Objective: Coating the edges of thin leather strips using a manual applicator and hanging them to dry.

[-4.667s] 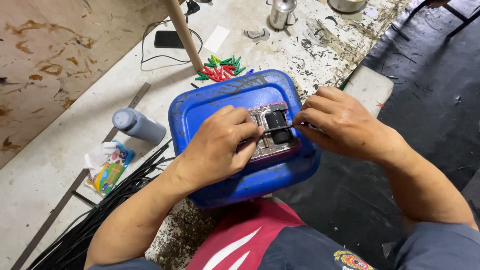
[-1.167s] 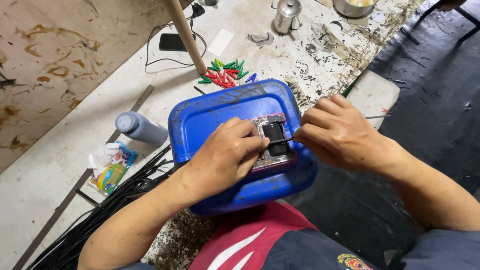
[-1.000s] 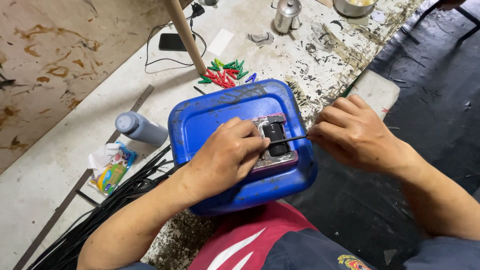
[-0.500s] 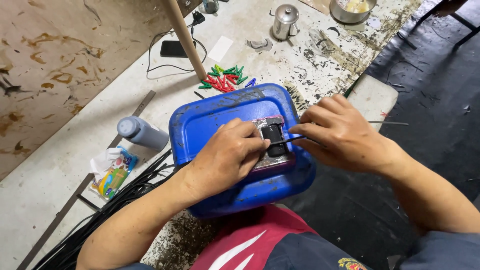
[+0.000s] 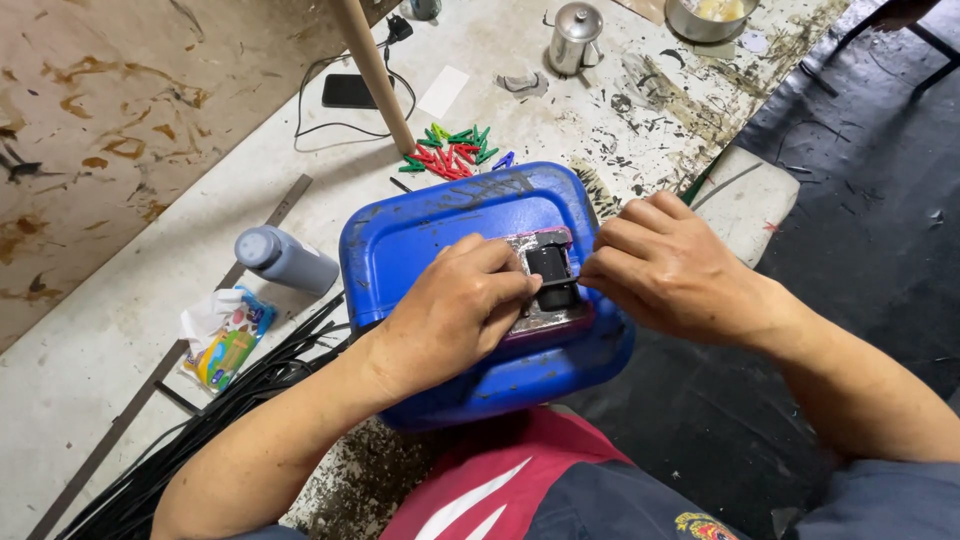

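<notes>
Head view looks down on a small black part (image 5: 552,277) lying on a flat silvery plate with a purplish edge (image 5: 548,318), and that plate rests on top of a blue plastic container (image 5: 430,230) standing on its side just in front of the person's lap. The black part sits upright on the plate, roughly in the middle of the container's upper face. It looks seated there, while both hands are at it, so the fitting seems under way rather than finished; whether it is fastened cannot be told, since fingers cover its sides.

Left hand (image 5: 455,310) lies curled over the plate's left half, fingers bent and pressed down, fingertips against the left side of the black part, steadying it. Right hand (image 5: 665,270) comes in from the right with fingers drawn together, thumb and forefinger pinching at the part's right edge; what exactly sits between them is hidden.

Farther out on the pale, paint-spattered bench: a heap of red and green clips (image 5: 452,155) just beyond the container, a grey bottle (image 5: 285,260) on its side to the left, a colourful packet (image 5: 225,335) near it, black strips (image 5: 200,440) in a bundle at the near left, a metal pot (image 5: 577,37) at the far edge.
</notes>
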